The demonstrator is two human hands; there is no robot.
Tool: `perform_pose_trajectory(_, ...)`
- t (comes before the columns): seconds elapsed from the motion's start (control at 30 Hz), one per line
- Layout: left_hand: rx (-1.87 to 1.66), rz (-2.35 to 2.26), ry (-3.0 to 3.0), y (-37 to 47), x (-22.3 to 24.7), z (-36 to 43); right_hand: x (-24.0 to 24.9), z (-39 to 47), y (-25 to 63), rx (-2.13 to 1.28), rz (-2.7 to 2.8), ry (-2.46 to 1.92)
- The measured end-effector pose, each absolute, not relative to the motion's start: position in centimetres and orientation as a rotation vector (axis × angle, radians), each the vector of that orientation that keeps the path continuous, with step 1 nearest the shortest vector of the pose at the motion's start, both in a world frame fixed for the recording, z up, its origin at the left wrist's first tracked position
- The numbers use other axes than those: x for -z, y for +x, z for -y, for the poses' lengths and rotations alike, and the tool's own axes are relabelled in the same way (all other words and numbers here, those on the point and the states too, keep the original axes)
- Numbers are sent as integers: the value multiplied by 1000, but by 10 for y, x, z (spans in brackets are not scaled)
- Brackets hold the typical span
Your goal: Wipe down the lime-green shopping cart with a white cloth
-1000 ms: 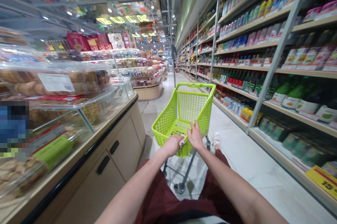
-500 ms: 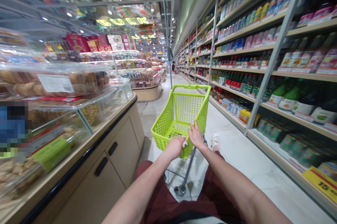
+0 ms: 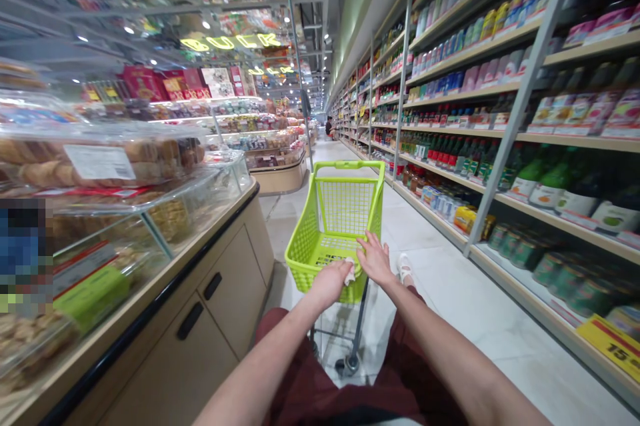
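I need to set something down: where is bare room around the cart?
Bare floor tiles lie between the white shoe and the right-hand shelves. The green cart shows bare base toward its far side. Crowded: the cart's near edge, by the left grip, holding a whitish scrap, and right grip; also the stocked shelves and left counter.

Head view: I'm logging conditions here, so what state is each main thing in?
Left hand: closed on the pale wad
Pale wad: crumpled
Right hand: open, fingers spread
Green cart: upright
Cabinet doors: shut
Neon signs: lit
Shelves: stocked
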State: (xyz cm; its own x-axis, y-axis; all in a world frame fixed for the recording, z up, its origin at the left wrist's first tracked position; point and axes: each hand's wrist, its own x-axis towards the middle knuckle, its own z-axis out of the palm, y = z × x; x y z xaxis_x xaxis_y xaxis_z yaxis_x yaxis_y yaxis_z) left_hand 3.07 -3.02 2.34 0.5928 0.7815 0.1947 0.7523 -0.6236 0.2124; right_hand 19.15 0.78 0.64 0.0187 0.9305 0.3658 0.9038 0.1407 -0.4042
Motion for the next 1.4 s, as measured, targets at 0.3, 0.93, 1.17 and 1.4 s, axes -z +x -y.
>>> perform_pose_trajectory(0.3, -401, -1546, 2593, -1, -24, 28, -28, 7, 166, -35, 1916, -1783)
perform_pose_trajectory(0.93, -418, -1602, 2609, 26, -21, 23, -7, 23, 149, 49, 2136, -1577)
perform_pose_trajectory(1.17, -419, -1689, 2617, -9, -17, 17, -10, 18, 165, 63, 2179, -1580)
perform_pose_trajectory(1.4, -391, -1790, 2550, -19, -22, 12, -9, 18, 149, -34, 2182, -1637)
